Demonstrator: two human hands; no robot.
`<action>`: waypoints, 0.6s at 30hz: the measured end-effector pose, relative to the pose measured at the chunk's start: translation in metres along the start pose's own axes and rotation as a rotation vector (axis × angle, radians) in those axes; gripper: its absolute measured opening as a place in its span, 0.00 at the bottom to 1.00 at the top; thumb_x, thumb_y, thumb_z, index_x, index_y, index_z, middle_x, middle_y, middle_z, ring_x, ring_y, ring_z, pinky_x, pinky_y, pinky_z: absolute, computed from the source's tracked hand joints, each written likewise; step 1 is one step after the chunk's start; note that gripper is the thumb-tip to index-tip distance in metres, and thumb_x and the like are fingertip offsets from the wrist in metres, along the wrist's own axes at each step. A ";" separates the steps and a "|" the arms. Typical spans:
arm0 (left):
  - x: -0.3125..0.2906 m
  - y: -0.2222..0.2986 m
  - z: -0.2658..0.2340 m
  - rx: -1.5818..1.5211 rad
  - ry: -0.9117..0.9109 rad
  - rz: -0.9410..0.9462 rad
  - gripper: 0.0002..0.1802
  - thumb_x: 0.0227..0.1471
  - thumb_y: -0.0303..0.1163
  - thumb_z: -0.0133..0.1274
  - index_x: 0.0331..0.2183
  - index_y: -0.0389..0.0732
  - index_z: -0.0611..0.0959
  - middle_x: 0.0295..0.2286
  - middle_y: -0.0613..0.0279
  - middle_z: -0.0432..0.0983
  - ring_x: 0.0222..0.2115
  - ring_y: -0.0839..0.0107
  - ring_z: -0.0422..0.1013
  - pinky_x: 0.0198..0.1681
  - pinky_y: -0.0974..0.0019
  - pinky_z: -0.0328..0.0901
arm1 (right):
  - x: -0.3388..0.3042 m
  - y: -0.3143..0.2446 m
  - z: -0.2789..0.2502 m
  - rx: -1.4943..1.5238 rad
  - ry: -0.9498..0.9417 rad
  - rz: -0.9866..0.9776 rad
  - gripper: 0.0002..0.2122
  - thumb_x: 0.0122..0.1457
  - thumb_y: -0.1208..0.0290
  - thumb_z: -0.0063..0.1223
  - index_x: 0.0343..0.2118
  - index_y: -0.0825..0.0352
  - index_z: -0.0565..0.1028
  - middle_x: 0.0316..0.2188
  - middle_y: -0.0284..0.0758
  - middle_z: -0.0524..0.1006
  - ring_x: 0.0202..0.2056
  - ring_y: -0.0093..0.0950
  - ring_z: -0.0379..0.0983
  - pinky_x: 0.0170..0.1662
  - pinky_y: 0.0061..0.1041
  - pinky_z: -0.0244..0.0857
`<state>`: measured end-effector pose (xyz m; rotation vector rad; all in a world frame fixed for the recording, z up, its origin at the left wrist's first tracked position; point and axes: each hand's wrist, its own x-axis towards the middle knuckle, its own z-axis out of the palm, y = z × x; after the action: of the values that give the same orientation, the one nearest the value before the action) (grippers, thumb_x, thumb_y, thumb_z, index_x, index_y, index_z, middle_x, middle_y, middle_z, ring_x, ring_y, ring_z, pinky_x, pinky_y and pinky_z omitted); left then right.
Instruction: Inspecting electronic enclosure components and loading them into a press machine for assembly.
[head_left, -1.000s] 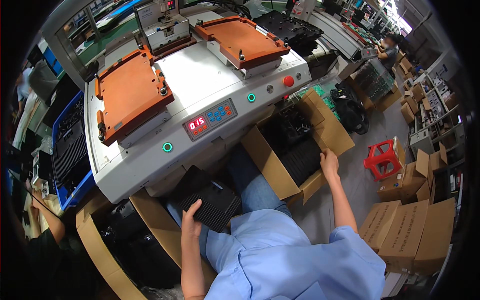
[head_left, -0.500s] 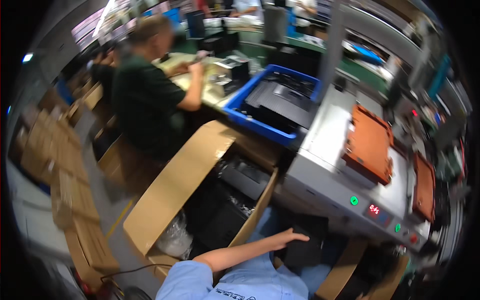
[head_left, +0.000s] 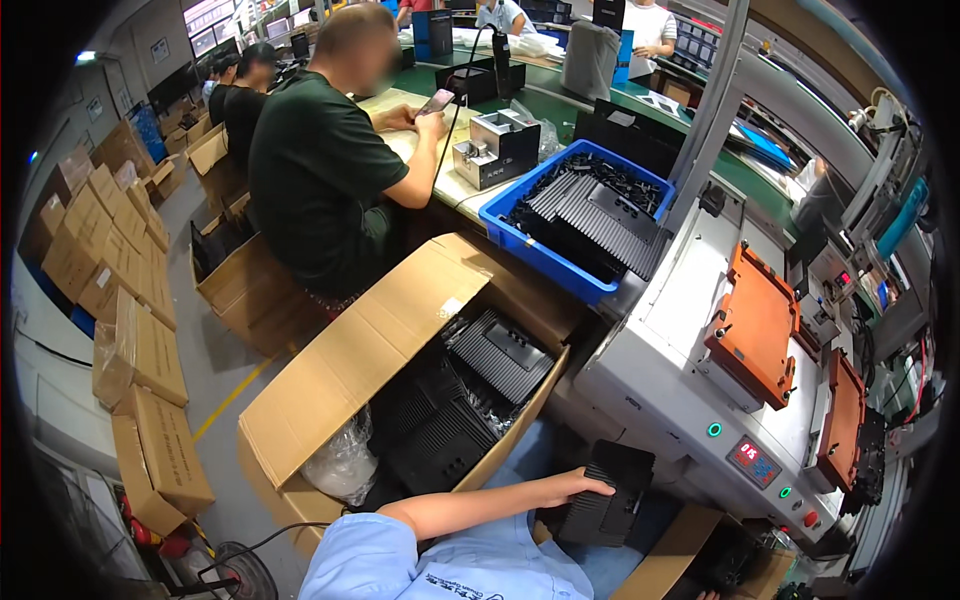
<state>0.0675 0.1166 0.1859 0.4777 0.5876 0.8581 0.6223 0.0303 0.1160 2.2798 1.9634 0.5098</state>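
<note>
My left hand [head_left: 578,484] is closed on the edge of a black ribbed plastic cover [head_left: 607,500], held upright above my lap. Only a sliver of my right hand [head_left: 708,595] shows at the lower rim, by the small carton [head_left: 665,560] with black parts in it; its fingers are mostly cut off. To the left of the held cover, an open cardboard box [head_left: 340,365] contains more black ribbed covers [head_left: 440,445] and clear plastic wrap [head_left: 342,462].
Right of the box stands a grey machine [head_left: 640,385] with orange fixtures [head_left: 757,325] and lit buttons. A blue bin [head_left: 540,255] of black parts sits beyond. A seated co-worker [head_left: 320,180] holds a phone [head_left: 437,102]. Stacked cartons [head_left: 130,235] line the left.
The view has steadied and shifted slightly, so everything looks sharper. My left hand still holds the black cover, now turned so its ribbed edge shows. The red display reads differently.
</note>
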 end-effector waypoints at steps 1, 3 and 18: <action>0.006 -0.001 -0.001 0.008 -0.013 -0.013 0.24 0.48 0.33 0.59 0.46 0.36 0.75 0.40 0.62 0.74 0.43 0.72 0.70 0.48 0.68 0.64 | -0.007 0.006 0.002 -0.021 -0.035 -0.046 0.19 0.63 0.56 0.39 0.45 0.65 0.75 0.46 0.44 0.74 0.42 0.45 0.71 0.43 0.42 0.65; 0.012 -0.004 -0.004 0.016 -0.025 -0.037 0.24 0.48 0.33 0.59 0.47 0.36 0.75 0.40 0.61 0.74 0.43 0.71 0.71 0.49 0.68 0.64 | -0.012 0.002 -0.018 -0.011 -0.109 0.005 0.19 0.64 0.56 0.38 0.44 0.66 0.75 0.46 0.43 0.74 0.41 0.46 0.71 0.43 0.41 0.65; 0.002 -0.002 -0.003 0.033 0.037 -0.017 0.21 0.48 0.34 0.58 0.44 0.36 0.77 0.40 0.61 0.75 0.42 0.72 0.71 0.48 0.68 0.64 | 0.003 -0.010 -0.057 0.006 -0.216 -0.068 0.16 0.61 0.59 0.44 0.46 0.60 0.75 0.45 0.47 0.72 0.42 0.46 0.71 0.42 0.42 0.68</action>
<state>0.0678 0.1177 0.1820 0.4867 0.6395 0.8441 0.5955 0.0271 0.1670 2.1593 1.9304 0.2392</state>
